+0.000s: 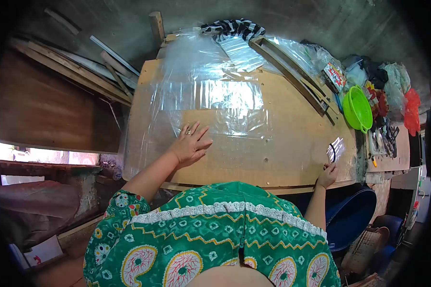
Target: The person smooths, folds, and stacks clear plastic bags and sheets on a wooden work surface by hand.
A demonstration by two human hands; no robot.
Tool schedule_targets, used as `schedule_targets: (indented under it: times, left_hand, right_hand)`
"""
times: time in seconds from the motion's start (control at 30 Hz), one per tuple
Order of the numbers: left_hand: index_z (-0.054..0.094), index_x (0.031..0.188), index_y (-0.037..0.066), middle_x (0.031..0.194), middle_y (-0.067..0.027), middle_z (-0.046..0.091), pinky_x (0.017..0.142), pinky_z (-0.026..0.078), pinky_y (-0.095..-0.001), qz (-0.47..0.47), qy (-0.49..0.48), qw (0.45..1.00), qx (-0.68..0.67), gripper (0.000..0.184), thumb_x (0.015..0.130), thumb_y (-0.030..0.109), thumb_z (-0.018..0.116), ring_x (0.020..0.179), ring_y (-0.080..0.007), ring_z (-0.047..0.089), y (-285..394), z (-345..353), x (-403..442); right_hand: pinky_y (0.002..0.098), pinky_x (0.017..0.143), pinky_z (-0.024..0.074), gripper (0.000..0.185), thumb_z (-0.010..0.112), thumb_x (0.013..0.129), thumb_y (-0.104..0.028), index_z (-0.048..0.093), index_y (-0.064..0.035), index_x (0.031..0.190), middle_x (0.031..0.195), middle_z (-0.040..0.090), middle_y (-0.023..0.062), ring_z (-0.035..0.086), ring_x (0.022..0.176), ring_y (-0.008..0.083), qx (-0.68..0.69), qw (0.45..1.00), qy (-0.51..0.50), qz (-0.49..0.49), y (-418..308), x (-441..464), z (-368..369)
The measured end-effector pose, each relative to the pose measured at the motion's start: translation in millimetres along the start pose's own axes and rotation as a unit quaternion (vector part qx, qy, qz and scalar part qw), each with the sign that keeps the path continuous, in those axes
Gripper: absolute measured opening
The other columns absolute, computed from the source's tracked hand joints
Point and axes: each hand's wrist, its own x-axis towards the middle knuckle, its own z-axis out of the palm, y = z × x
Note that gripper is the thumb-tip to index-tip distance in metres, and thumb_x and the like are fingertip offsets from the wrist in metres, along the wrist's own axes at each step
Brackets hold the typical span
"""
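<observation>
My left hand [191, 144] lies with its fingers spread on the lower edge of a clear plastic sheet [177, 91], which covers the left and middle of the wooden table [234, 165]. A ring shows on one finger. At the table's right side my right hand [327, 175] is closed around the end of a dark, curved, thin object [333, 152], too small to name. Just beyond that hand lies a small shiny piece of plastic [337, 146]. A shiny strip of plastic [230, 94] lies across the sheet.
A long wooden frame [292, 74] lies slanted at the back right. Beside it are a green basket [357, 109], a box [334, 76], plastic bags [396, 86] and hanging tools [391, 138]. Planks [76, 69] lean at the left. Black-and-white cloth [237, 28] sits at the back.
</observation>
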Motion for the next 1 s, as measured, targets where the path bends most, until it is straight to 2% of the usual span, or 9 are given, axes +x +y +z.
schedule_targets:
  times: [0.27, 0.37, 0.43, 0.5, 0.57, 0.63, 0.7, 0.8, 1.0]
  left_hand:
    - [0.050, 0.107, 0.017, 0.128, -0.0130, 0.028, 0.095, 0.016, -0.0520, 0.002, -0.015, 1.000, 0.000, 0.035, 0.073, 0.027, 0.052, 0.119, -0.0372, 0.021, 0.8, -1.4, -3.3]
    - [0.050, 0.107, 0.018, 0.128, -0.0130, 0.028, 0.095, 0.017, -0.0520, -0.001, -0.011, 1.000, -0.002, 0.035, 0.073, 0.028, 0.052, 0.119, -0.0373, 0.021, 0.0, 0.2, -2.6]
    - [0.049, 0.107, 0.018, 0.128, -0.0130, 0.028, 0.095, 0.017, -0.0521, -0.004, -0.014, 1.000, 0.001, 0.036, 0.073, 0.028, 0.052, 0.119, -0.0373, 0.021, 0.2, 0.7, -3.8]
    - [0.049, 0.107, 0.018, 0.128, -0.0131, 0.028, 0.095, 0.017, -0.0521, 0.002, -0.009, 1.000, 0.012, 0.036, 0.073, 0.028, 0.051, 0.119, -0.0372, 0.021, 0.9, 0.7, -3.8]
    - [0.050, 0.107, 0.018, 0.128, -0.0132, 0.028, 0.094, 0.017, -0.0522, 0.000, -0.009, 1.000, 0.012, 0.036, 0.073, 0.028, 0.051, 0.119, -0.0372, 0.021, 2.0, 0.4, -3.6]
    - [0.050, 0.107, 0.018, 0.128, -0.0133, 0.028, 0.094, 0.017, -0.0523, -0.003, -0.009, 1.000, 0.013, 0.035, 0.073, 0.028, 0.051, 0.119, -0.0372, 0.021, 2.5, -0.1, -3.5]
    - [0.050, 0.107, 0.018, 0.128, -0.0135, 0.029, 0.094, 0.018, -0.0525, 0.004, -0.007, 1.000, 0.022, 0.034, 0.074, 0.028, 0.051, 0.119, -0.0372, 0.021, 2.6, -0.1, -4.1]
    - [0.050, 0.106, 0.017, 0.128, -0.0137, 0.029, 0.094, 0.017, -0.0524, 0.002, -0.009, 1.000, 0.024, 0.034, 0.074, 0.028, 0.051, 0.119, -0.0372, 0.022, 5.2, -2.8, -3.9]
    - [0.050, 0.105, 0.017, 0.128, -0.0142, 0.028, 0.094, 0.017, -0.0524, 0.002, -0.003, 1.000, 0.019, 0.033, 0.074, 0.028, 0.051, 0.119, -0.0377, 0.022, 3.8, -1.4, -4.7]
  right_hand:
    - [0.0221, 0.051, 0.0433, 0.020, 0.043, 0.085, -0.018, 0.050, -0.0014, 0.078, 0.065, 0.054, 0.0060, 0.052, 0.055, 0.0108, 0.013, 1.000, -0.007, 0.010, 1.6, 0.0, 0.5]
    - [0.0215, 0.054, 0.0431, 0.018, 0.044, 0.085, -0.017, 0.050, -0.0012, 0.080, 0.068, 0.053, 0.0055, 0.051, 0.059, 0.0105, 0.023, 0.999, -0.020, 0.017, -32.6, -9.8, 9.0]
    - [0.0221, 0.057, 0.0425, 0.018, 0.044, 0.085, -0.017, 0.050, -0.0011, 0.079, 0.070, 0.052, 0.0049, 0.050, 0.062, 0.0105, 0.131, 0.989, -0.071, -0.014, -70.0, -30.3, 29.2]
    - [0.0245, 0.059, 0.0427, 0.018, 0.045, 0.085, -0.016, 0.052, -0.0012, 0.078, 0.071, 0.053, 0.0042, 0.051, 0.064, 0.0116, 0.241, 0.955, -0.169, -0.026, -102.0, -61.2, 53.3]
    - [0.0275, 0.060, 0.0431, 0.015, 0.046, 0.083, -0.014, 0.055, -0.0025, 0.083, 0.074, 0.056, 0.0063, 0.054, 0.068, 0.0150, 0.175, 0.938, -0.296, -0.037, -149.6, -97.4, 64.9]
    - [0.0312, 0.061, 0.0433, 0.014, 0.047, 0.081, -0.014, 0.055, -0.0035, 0.084, 0.075, 0.056, 0.0104, 0.055, 0.068, 0.0223, 0.105, 0.899, -0.394, -0.161, -180.3, -123.5, 80.9]
    - [0.0356, 0.063, 0.0428, 0.014, 0.048, 0.080, -0.016, 0.054, -0.0039, 0.084, 0.077, 0.055, 0.0138, 0.053, 0.071, 0.0298, 0.076, 0.858, -0.441, -0.251, -191.0, -140.5, 100.8]
    - [0.0373, 0.064, 0.0419, 0.014, 0.049, 0.079, -0.016, 0.053, -0.0035, 0.081, 0.077, 0.054, 0.0150, 0.051, 0.072, 0.0324, 0.069, 0.830, -0.476, -0.283, -203.6, -149.6, 116.1]
    - [0.0373, 0.064, 0.0420, 0.014, 0.048, 0.080, -0.017, 0.053, -0.0034, 0.081, 0.076, 0.054, 0.0147, 0.051, 0.073, 0.0318, 0.032, 0.815, -0.498, -0.295, -207.5, -150.9, 127.6]
